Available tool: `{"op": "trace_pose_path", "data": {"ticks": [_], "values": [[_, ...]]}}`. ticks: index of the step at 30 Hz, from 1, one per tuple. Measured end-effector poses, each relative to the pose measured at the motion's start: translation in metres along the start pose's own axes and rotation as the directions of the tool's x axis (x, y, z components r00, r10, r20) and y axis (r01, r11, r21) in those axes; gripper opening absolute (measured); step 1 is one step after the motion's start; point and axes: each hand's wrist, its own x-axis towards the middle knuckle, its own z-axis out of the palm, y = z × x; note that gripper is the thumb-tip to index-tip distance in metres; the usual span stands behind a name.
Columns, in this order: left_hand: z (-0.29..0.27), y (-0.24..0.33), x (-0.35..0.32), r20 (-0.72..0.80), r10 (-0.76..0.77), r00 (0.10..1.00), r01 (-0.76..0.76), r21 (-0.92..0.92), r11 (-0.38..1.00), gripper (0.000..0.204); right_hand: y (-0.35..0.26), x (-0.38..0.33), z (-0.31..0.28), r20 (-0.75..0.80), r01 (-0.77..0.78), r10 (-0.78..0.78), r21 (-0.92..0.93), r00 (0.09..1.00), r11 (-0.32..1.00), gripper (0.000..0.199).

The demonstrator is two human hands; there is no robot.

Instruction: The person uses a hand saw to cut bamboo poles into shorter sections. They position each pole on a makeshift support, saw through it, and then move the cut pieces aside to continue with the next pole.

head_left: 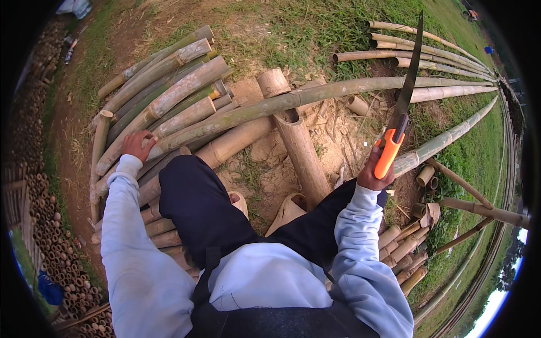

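Note:
A hand saw with an orange handle [389, 153] and a long dark blade is gripped in my right hand [374, 172], its blade pointing up and away from me. My left hand [139, 145] rests with its fingers spread on the near end of a long green bamboo pole [253, 115]. That pole runs across in front of me, over a notched bamboo support [300, 149], and on toward the far right. The saw blade rises above the pole's right part; whether it touches the pole I cannot tell.
Cut bamboo lengths [169, 96] lie stacked at my left. Several long poles [428, 50] stretch away at the far right. Shorter pieces [406, 248] are piled beside my right leg. Sawdust [332, 135] covers the ground around the support. A bamboo frame [479, 211] stands at right.

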Motion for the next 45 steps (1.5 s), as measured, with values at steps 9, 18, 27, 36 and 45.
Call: {"op": "trace_pose_path", "data": {"ticks": [9, 18, 27, 36, 45], "values": [[0.05, 0.121, 0.108, 0.052, 0.268, 0.962, -0.241, -0.298, 0.924, 0.038, 0.015, 0.0, 0.018, 0.044, 0.035, -0.038, 0.058, 0.998, 0.998, 0.021], [0.092, 0.205, 0.179, 0.253, 0.556, 0.792, -0.595, 0.114, 0.796, 0.037, 0.009, 0.001, 0.018, 0.076, -0.171, 0.164, 0.108, 0.984, 0.979, 0.022], [0.069, 0.216, 0.153, 0.244, 0.452, 0.858, -0.469, 0.017, 0.883, 0.029, 0.003, 0.0, 0.022, 0.144, -0.216, 0.188, 0.208, 0.971, 0.954, 0.023], [0.082, 0.22, 0.144, 0.434, 0.334, 0.837, -0.219, -0.293, 0.931, 0.094, -0.013, 0.003, 0.025, 0.1, -0.166, 0.149, 0.18, 0.984, 0.97, 0.017], [0.079, 0.234, 0.132, 0.399, 0.385, 0.832, -0.383, -0.09, 0.919, 0.057, -0.004, 0.001, 0.029, 0.173, -0.181, 0.156, 0.142, 0.972, 0.973, 0.018]]}}
